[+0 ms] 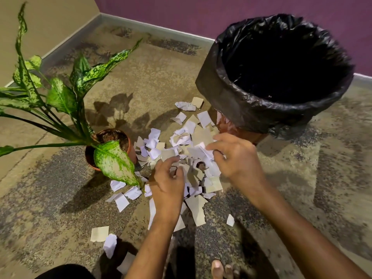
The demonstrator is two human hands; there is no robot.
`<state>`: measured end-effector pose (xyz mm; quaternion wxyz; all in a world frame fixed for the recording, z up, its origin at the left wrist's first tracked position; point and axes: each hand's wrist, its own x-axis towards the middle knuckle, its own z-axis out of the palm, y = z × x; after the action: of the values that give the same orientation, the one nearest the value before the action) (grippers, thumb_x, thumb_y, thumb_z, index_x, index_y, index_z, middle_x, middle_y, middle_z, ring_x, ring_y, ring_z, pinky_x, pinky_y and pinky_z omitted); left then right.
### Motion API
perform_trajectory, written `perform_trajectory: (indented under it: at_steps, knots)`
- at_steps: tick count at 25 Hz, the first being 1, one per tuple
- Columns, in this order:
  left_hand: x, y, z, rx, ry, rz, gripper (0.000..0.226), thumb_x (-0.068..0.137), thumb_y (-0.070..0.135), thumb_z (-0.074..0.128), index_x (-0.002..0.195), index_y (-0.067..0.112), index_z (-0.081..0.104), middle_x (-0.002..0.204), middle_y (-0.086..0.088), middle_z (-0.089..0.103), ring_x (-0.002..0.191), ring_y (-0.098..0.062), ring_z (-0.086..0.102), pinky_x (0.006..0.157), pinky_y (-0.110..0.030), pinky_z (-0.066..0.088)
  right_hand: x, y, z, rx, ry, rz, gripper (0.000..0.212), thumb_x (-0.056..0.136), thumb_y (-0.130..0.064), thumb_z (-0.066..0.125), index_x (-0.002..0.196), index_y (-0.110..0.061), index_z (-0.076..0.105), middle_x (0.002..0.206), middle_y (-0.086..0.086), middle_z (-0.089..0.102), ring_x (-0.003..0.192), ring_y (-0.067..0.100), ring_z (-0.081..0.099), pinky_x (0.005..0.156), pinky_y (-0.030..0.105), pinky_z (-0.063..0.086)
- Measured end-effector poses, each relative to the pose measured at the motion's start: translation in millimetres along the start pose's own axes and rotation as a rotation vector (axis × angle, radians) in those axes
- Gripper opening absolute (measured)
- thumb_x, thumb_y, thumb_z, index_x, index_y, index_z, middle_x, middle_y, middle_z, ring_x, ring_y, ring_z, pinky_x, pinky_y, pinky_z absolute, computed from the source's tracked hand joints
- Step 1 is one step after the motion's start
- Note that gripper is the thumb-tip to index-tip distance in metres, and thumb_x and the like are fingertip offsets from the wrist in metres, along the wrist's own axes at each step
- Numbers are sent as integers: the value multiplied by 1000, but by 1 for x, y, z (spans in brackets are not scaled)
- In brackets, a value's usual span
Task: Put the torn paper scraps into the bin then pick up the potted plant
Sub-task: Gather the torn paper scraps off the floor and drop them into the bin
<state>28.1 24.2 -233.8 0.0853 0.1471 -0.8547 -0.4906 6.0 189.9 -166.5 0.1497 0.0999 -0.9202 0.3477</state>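
Observation:
Torn white and tan paper scraps (181, 137) lie heaped on the floor between the plant and the bin, with loose pieces (99, 233) scattered nearer me. My left hand (167, 182) reaches into the heap with curled fingers gathering scraps. On the right of the heap, my right hand (234, 156) has its fingers curled round a bunch of scraps. The bin (237, 101), lined with a black bag, stands just behind my right hand with its mouth open. A potted plant (131, 147) in a terracotta pot stands left of the heap, its speckled green leaves spreading left.
The floor (332, 158) is mottled tan and grey. A beige wall and a purple wall (181, 11) meet in the corner behind. A long leaf (114, 164) hangs over scraps beside my left hand. My bare toes (219, 269) show at the bottom edge.

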Motion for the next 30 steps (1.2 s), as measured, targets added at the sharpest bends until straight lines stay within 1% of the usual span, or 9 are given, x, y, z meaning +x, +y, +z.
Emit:
perform_trajectory:
  at_steps: [7,14,17,19,21,23,25,27,30]
  knots:
    - [-4,94,0,-233,49,120,28,82,0,67,95,24,70,88,4,60,74,0,59,69,-5,50,72,-20,-102,-73,329,34,19,82,-2,63,90,-13,77,90,-9,66,75,0,58,68,10,45]
    - [32,175,9,-338,15,405,25,82,1,64,103,13,71,84,2,60,65,-1,56,62,-19,55,108,34,-120,-217,290,302,23,81,-7,59,93,-18,76,82,1,69,76,17,62,59,13,39]
    - [52,204,23,-266,-26,543,29,83,2,56,106,11,71,84,3,59,68,-3,53,66,-24,54,103,46,-115,-236,224,314,27,83,-7,56,100,-20,74,101,0,68,96,22,61,73,23,42]
    - [62,218,32,-192,-96,590,31,82,0,54,104,12,73,105,-1,66,85,-11,63,78,-29,56,101,52,-114,-232,191,295,31,87,-8,55,109,-23,71,129,-1,59,116,19,55,91,28,44]
    - [67,225,38,-122,-217,574,37,80,-4,52,101,17,74,137,-6,54,114,-20,59,94,-35,52,96,53,-116,-221,203,291,40,87,-5,51,116,-26,68,143,0,47,129,17,46,105,32,40]
    - [65,219,38,-96,-254,562,41,78,-7,50,98,19,74,145,-6,46,132,-21,45,107,-38,42,88,46,-119,-124,294,261,45,82,0,47,115,-23,67,141,0,48,130,11,43,104,22,38]
    - [49,198,36,-167,-234,555,39,77,-5,50,99,16,74,142,-5,50,128,-26,48,104,-43,43,71,30,-116,1,450,177,44,80,3,45,111,-17,68,133,3,54,123,6,48,98,15,39]
    - [13,164,39,-242,-180,504,33,82,3,50,104,13,71,137,-2,53,124,-24,51,101,-43,45,43,10,-92,77,552,62,33,84,7,47,107,-5,68,124,9,58,118,13,53,98,25,43]
    - [-58,84,43,-425,-148,180,26,97,33,46,117,28,61,133,5,52,129,-16,45,107,-41,39,-13,-17,-13,127,307,-83,25,90,3,49,107,1,67,121,13,60,114,27,56,101,40,42]
